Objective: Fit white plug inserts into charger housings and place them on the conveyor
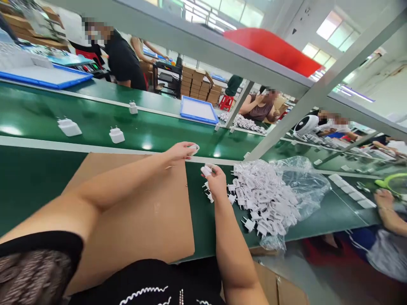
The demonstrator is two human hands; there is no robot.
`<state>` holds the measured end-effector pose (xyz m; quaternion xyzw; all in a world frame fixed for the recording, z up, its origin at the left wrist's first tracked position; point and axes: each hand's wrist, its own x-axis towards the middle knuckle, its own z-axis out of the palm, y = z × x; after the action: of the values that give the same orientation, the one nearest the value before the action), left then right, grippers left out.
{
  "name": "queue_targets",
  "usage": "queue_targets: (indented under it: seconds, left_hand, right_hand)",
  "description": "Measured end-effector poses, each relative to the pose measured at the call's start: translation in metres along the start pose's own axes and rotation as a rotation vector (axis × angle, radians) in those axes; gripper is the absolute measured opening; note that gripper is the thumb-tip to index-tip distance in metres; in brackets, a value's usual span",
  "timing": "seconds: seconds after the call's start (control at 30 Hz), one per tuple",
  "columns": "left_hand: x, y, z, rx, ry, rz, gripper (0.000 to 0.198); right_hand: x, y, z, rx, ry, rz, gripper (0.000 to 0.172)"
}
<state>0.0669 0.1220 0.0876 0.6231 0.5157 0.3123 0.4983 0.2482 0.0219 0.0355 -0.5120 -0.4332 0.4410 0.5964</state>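
Note:
My left hand (180, 151) is closed in a pinch on a small white plastic plug shell (196, 148), held over the front edge of the green belt. Its visible end looks ring-like, and my fingers cover the rest. My right hand (218, 182) grips another white plug piece (206, 170) between thumb and fingers, just left of a big heap of white two-pin plug shells (267, 197). A few loose plugs lie beneath and beside the right hand. The two hands are close together but apart. A flat cardboard sheet (152, 207) lies under my left forearm.
White chargers (117, 134) stand spaced along the green belt (165, 131). Clear plastic bag (307, 182) spreads behind the heap. A metal post (282, 114) and overhead shelf cross the right side. A blue-rimmed tray (199, 109) sits beyond; a co-worker's hand (384, 199) is at far right.

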Motion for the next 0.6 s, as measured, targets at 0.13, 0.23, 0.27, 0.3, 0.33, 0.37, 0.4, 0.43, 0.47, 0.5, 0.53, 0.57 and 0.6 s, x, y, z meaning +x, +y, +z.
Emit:
queue_targets:
  seconds: [0.13,0.23,0.27,0.3,0.33,0.37,0.4,0.43,0.47,0.5,0.53,0.57,0.6]
  left_hand:
    - [-0.077,-0.023,-0.027,-0.552,-0.242,-0.186,0.040]
    - [-0.126,-0.050,-0.033,-0.443,-0.286,-0.177,0.051]
    - [-0.137,-0.059,-0.031,-0.340,-0.271,-0.138,0.054]
    - [-0.145,-0.068,-0.028,-0.224,-0.241,-0.077,0.053]
    - [-0.150,-0.076,-0.024,-0.101,-0.194,0.010,0.050]
    - [-0.152,-0.084,-0.020,0.023,-0.139,0.116,0.045]
    - [-0.153,-0.091,-0.017,0.146,-0.089,0.224,0.041]
    - [-0.152,-0.097,-0.013,0.255,-0.048,0.319,0.038]
    - [-0.150,-0.102,-0.010,0.339,-0.016,0.385,0.036]
    - [-0.148,-0.106,-0.008,0.393,0.004,0.420,0.036]
    - [-0.147,-0.109,-0.007,0.414,0.019,0.429,0.038]
    - [-0.146,-0.111,-0.005,0.406,0.026,0.426,0.042]
    - [-0.145,-0.112,-0.005,0.374,0.030,0.417,0.045]
  right_hand:
    - [-0.013,-0.016,0.012,0.310,-0.227,0.265,0.045]
    - [-0.024,-0.021,0.017,0.312,-0.310,0.372,0.046]
    - [-0.027,-0.020,0.019,0.285,-0.329,0.374,0.046]
    - [-0.030,-0.018,0.022,0.250,-0.343,0.359,0.045]
    - [-0.033,-0.015,0.025,0.208,-0.348,0.331,0.044]
    - [-0.036,-0.011,0.029,0.163,-0.346,0.293,0.043]
    - [-0.039,-0.008,0.033,0.118,-0.337,0.251,0.043]
    - [-0.042,-0.004,0.038,0.074,-0.325,0.207,0.042]
    - [-0.045,0.000,0.042,0.027,-0.315,0.161,0.042]
    - [-0.048,0.004,0.046,-0.026,-0.310,0.111,0.041]
    - [-0.051,0.006,0.049,-0.088,-0.309,0.055,0.039]
    - [-0.054,0.009,0.051,-0.156,-0.312,-0.010,0.035]
    - [-0.057,0.010,0.052,-0.231,-0.317,-0.085,0.032]
